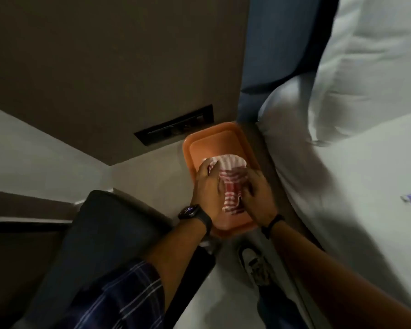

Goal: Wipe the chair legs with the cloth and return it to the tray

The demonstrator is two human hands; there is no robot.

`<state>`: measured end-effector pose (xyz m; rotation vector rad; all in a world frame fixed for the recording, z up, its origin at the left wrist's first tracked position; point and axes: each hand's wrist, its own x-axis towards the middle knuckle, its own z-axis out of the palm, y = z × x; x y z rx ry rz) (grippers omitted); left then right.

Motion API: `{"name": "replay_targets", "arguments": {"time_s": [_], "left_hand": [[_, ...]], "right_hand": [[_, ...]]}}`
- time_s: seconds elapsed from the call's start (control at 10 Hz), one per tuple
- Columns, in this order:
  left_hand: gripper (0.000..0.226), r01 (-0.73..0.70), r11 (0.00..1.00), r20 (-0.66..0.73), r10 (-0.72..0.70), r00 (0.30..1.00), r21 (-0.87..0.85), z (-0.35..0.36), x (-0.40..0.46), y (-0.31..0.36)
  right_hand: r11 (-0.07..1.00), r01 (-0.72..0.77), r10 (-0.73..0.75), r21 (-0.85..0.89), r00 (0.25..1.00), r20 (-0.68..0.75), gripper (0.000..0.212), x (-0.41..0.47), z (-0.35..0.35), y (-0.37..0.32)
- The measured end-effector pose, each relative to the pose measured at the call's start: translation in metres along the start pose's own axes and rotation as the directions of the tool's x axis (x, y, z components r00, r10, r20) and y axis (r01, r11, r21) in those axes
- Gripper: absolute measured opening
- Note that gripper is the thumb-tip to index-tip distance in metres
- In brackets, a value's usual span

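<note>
both hands, left hand (208,186) and right hand (256,193), gripping red-and-white striped cloth (230,184) | over shallow orange plastic tray (199,141) | risk: cloth edge could flop over tray's near rim

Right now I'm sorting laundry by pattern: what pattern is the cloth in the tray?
Red and white stripes; the cloth shows best in the head view.

You have a red-and-white striped cloth (228,184) in an orange tray (201,141). Your left wrist carries a black watch (195,216), your right a black band (272,225). Your sleeve (119,293) is dark blue plaid with white lines. The bedding (354,115) is white, the headboard (282,39) blue.
</note>
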<state>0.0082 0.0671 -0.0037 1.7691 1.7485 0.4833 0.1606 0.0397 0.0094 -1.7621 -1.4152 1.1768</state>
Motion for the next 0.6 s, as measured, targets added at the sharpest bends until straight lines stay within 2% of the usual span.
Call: {"name": "replay_targets", "arguments": {"time_s": [0.1, 0.2, 0.3, 0.4, 0.5, 0.6], "left_hand": [[0.053, 0.031, 0.984, 0.075, -0.045, 0.996, 0.174, 0.062, 0.023, -0.047], [0.062, 0.058, 0.911, 0.111, -0.112, 0.988, 0.408, 0.103, 0.019, -0.071], [0.068, 0.034, 0.85, 0.137, -0.124, 0.983, 0.526, 0.116, 0.02, -0.075], [0.066, 0.022, 0.836, 0.163, -0.133, 0.978, 0.549, 0.112, 0.019, -0.071], [0.064, 0.043, 0.853, 0.178, -0.158, 0.971, 0.52, 0.095, 0.02, -0.059], [0.063, 0.11, 0.906, 0.07, -0.151, 0.986, 0.408, 0.058, 0.021, -0.036]], "right_hand": [[0.982, 0.017, 0.013, -0.189, 0.987, 0.158, 0.054, 0.047, 0.021, 0.063], [0.732, 0.158, 0.018, -0.663, 0.968, 0.251, 0.066, 0.059, 0.034, 0.115], [0.637, 0.227, -0.064, -0.736, 0.968, 0.243, 0.064, 0.058, 0.04, 0.136], [0.608, 0.226, -0.032, -0.761, 0.965, 0.261, 0.067, 0.059, 0.039, 0.133], [0.577, 0.216, 0.122, -0.788, 0.931, 0.345, 0.075, 0.064, 0.03, 0.104], [0.673, 0.198, 0.092, -0.713, 0.933, 0.347, 0.071, 0.05, 0.006, 0.059]]}}
